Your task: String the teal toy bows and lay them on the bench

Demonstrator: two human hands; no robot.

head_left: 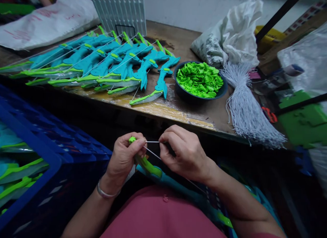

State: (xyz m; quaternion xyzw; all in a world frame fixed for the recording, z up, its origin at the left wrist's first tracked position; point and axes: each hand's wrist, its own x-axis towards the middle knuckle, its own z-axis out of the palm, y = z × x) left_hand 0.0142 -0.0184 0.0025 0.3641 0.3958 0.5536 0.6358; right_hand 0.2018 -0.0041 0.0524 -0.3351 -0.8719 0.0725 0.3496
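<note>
A teal and green toy bow (153, 170) lies slantwise across my lap, its green tip up at the left. My left hand (125, 152) is closed round that tip, thumb pressed against the white string. Fingers pinched, my right hand (182, 151) grips the string (152, 142) just to the right and draws a short length of it taut. A second stretch of string runs from the tip down under my right hand along the bow. The far end of the bow is partly hidden by my right forearm.
On the table (178, 112) lie several strung toy bows (102, 62), a dark bowl (199, 94) of green plastic pieces and a bundle of white strings (249, 101). White sacks (230, 36) stand behind. A blue crate (58, 163) holding more bows is at my left.
</note>
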